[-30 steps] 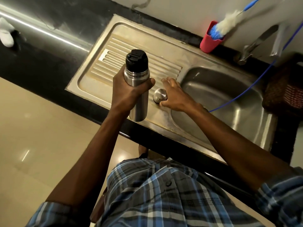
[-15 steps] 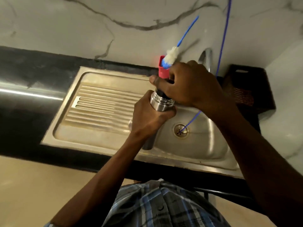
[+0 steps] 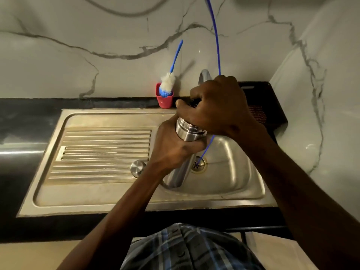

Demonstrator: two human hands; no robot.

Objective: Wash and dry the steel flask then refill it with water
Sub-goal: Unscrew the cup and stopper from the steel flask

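No legible text, label or number was observed. No brand mark could be read on any surface.

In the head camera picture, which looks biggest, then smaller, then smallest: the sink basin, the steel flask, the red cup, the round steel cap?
1. Sink basin
2. Steel flask, partly hidden by the hands, and nearer the camera
3. Red cup
4. Round steel cap

The cup and cap look close in size, so that order is unsure.
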